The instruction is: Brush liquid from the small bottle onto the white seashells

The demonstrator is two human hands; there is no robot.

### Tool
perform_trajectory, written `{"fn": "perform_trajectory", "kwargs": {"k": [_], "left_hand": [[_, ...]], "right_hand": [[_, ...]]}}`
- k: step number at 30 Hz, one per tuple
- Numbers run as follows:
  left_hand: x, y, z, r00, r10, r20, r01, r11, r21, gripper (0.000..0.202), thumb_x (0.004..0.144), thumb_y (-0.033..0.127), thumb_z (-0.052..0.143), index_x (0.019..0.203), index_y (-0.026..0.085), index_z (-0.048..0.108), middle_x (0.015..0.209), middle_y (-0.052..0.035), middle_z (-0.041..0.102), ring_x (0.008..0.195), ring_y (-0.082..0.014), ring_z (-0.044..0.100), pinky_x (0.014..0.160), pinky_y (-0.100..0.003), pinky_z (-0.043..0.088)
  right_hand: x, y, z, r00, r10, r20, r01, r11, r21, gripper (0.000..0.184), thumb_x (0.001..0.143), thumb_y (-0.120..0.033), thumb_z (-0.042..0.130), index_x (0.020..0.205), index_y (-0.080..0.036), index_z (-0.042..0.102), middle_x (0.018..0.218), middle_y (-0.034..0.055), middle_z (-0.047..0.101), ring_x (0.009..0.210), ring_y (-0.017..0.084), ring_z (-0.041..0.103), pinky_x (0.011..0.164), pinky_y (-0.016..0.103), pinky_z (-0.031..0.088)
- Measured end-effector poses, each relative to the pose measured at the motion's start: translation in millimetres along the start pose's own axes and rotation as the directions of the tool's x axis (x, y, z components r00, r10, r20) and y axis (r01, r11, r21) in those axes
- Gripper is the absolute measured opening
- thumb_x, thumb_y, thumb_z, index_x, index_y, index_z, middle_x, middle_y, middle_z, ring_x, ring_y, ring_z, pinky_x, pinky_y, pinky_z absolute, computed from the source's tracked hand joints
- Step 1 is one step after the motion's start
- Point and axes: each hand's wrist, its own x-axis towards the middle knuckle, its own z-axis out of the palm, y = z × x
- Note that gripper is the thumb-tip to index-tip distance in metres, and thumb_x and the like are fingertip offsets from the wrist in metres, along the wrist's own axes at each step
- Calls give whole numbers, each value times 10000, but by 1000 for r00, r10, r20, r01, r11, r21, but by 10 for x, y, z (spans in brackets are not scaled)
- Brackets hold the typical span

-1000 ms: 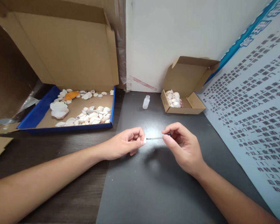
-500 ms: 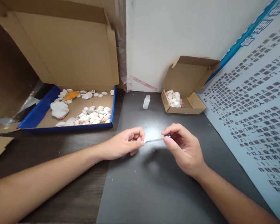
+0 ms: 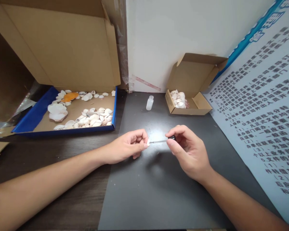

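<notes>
Between the thumb and fingers of my left hand (image 3: 132, 144) is a small white shell (image 3: 148, 143), mostly covered by the fingertips. My right hand (image 3: 189, 150) pinches the black cap of a thin brush (image 3: 159, 141). The brush's slim stem points left, and its tip is at the shell's edge. Beyond the hands, a small glass bottle (image 3: 149, 103) stands upright without its cap, with whitish contents inside.
At the left, an open blue-edged cardboard box (image 3: 114, 112) holds many white shells and an orange one (image 3: 71, 96). A smaller open carton (image 3: 190, 111) with shells stands at the back right. A printed sheet (image 3: 262, 112) slopes along the right side.
More of the white shell now shows at my left fingertips. The brush stays at the shell with only a slight shift. The whole view has moved a little.
</notes>
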Motion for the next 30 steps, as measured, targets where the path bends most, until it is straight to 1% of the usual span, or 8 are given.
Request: {"fn": "perform_trajectory", "kwargs": {"k": [4,8,13,16,19,23,27,30], "left_hand": [[1,10,7,1000,0,-2,0,1000,1,258,918,398,602,847,186,474,669,73,444,537,-60,424,535,-207,358],[1,7,6,1000,-1,-4,1,1000,-9,257,917,393,605,845,183,476,673,72,443,540,-58,422,535,-207,356],[1,8,8,1000,-13,-6,13,999,-29,251,910,394,610,859,180,490,672,69,446,533,-57,421,528,-209,342],[2,21,24,1000,-24,-16,23,998,-65,248,902,391,611,848,182,489,640,75,426,524,-62,409,525,-210,343],[6,30,43,999,-34,-35,31,995,-92,245,897,394,608,834,189,491,579,90,386,504,-71,370,519,-218,357],[7,25,41,998,-50,-25,48,997,-62,254,917,416,579,841,191,490,547,94,391,500,-75,361,519,-219,357],[2,20,28,998,-61,-16,60,998,-29,266,931,429,572,846,189,493,545,96,398,504,-71,371,532,-216,357],[1,20,24,998,-62,-18,62,998,-16,270,934,430,571,841,192,482,543,97,405,503,-71,375,529,-214,349]], "right_hand": [[4,3,-3,1000,-6,-26,4,999,-48,55,878,-201,635,914,-225,601,691,-45,506,559,105,461,518,246,402],[2,12,-12,1000,13,-3,-13,1000,13,37,906,-202,594,931,-230,593,671,-56,500,538,99,457,509,241,393],[10,19,-12,1000,-5,-31,4,1000,-24,60,889,-199,620,934,-233,601,723,-45,523,583,101,474,540,240,405],[13,21,-11,1000,17,-6,-16,1000,20,57,899,-200,599,941,-236,590,687,-56,512,561,98,467,520,233,401],[7,26,-11,999,6,-33,-7,1000,-22,74,882,-190,619,932,-233,588,696,-54,519,573,99,467,524,233,403],[3,33,-9,1000,-2,-13,2,1000,31,83,897,-181,579,955,-240,580,685,-60,502,551,97,459,512,233,399],[13,32,-1,999,0,-39,-1,1000,-18,106,870,-168,617,940,-237,578,727,-50,526,572,99,468,526,238,412],[12,28,1,1000,-2,-31,3,1000,22,97,884,-165,589,941,-242,569,716,-54,511,554,95,459,509,234,402]]}}
